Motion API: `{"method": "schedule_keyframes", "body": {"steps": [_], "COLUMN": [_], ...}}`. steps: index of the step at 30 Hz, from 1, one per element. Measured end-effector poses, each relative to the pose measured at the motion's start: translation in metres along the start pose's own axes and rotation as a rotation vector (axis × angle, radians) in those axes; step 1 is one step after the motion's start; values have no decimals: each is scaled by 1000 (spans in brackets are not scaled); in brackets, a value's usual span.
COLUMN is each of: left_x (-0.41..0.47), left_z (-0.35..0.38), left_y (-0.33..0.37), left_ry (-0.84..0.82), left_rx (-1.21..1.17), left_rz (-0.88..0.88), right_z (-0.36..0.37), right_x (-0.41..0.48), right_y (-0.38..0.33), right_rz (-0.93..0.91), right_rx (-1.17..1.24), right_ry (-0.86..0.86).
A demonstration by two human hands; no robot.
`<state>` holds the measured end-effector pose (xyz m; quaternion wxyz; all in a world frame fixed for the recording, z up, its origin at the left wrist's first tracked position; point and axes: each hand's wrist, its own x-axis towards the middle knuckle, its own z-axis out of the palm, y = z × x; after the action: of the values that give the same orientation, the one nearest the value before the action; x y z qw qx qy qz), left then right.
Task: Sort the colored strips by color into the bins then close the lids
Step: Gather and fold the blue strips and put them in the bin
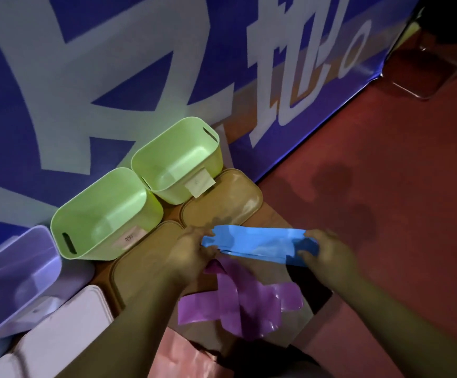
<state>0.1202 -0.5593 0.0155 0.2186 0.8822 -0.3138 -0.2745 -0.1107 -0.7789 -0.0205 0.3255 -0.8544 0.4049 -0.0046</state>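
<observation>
Head view: the left hand (192, 252) pinches one end of a bundle of blue strips (260, 241) and the right hand (328, 255) grips the other end, fingers curled round it, so the bundle stretches between them. Just below, purple strips (238, 301) lie in a loose heap on a brown board (273, 271). Beyond the hands, two tan lids (227, 197) lie flat in front of two open green bins (104, 214). An open lavender bin (17, 268) stands to the left, a white lid (66, 323) before it. A blue banner (112, 64) rises behind the bins; a red floor (385, 159) spreads to the right.
</observation>
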Motion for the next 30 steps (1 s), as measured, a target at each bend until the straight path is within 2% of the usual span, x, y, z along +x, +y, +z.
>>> {"method": "schedule_keyframes", "body": {"steps": [2,5,11,16,22,27,30], "left_x": [-27,-71,-165,-244,-325,-374,-386], "left_z": [-4,-7,-12,-7,1,14,18], "left_y": [-12,-45,-105,-157,-208,-250,-280], "left_ry": [58,157,334,359,402,376,323], "left_rx": [-8,-49,-101,-135,-237,-200,-155], "left_rz": [40,28,-134,-309,-468,-522,-533], "right_z": [8,28,84,133,188,234,256], "right_x": [-8,-22,-73,-120,-177,-221,-240], "right_y": [-17,-51,-116,-155,-194,-213,-212], "right_rz": [-121,-265,-544,-704,-815,-741,-698], "right_rx": [63,59,-36,-55,-205,-339,-449], "right_ry": [27,-77,-267,-414,-546,-708,-725]}}
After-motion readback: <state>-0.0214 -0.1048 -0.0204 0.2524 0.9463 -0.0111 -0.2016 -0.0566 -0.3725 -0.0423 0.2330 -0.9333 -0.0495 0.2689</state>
